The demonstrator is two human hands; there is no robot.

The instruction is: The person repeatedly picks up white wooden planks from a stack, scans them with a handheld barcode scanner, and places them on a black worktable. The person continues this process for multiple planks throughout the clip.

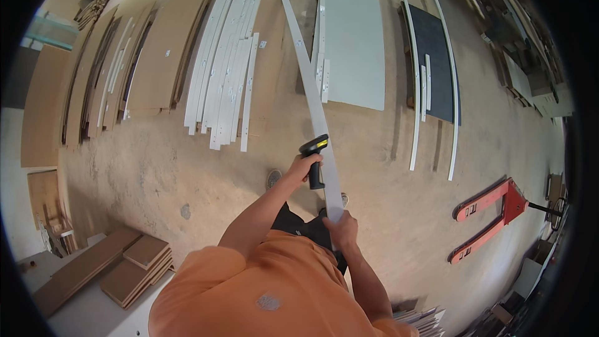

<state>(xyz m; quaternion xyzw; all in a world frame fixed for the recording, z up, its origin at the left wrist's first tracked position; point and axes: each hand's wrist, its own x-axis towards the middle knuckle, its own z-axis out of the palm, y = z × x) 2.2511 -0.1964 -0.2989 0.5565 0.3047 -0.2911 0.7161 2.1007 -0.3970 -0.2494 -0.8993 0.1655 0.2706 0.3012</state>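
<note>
Left hand (303, 167) wraps the grip of a black handheld scanner with a yellow patch (313, 147), centre frame. Right hand (342, 229), just below, is clamped on the near end of a long, narrow white board (315, 103); board runs from there to upper centre. Can't tell if its far end rests on anything.

Risks, my judgement: one-handed hold at one end could let the board twist or swing into the flat pale-green panel (359, 50), upper right of centre; scanner could knock the board, overlapping it in view.

Small label (299, 43) near the board's far end: too small to read. No brand legible.
</note>
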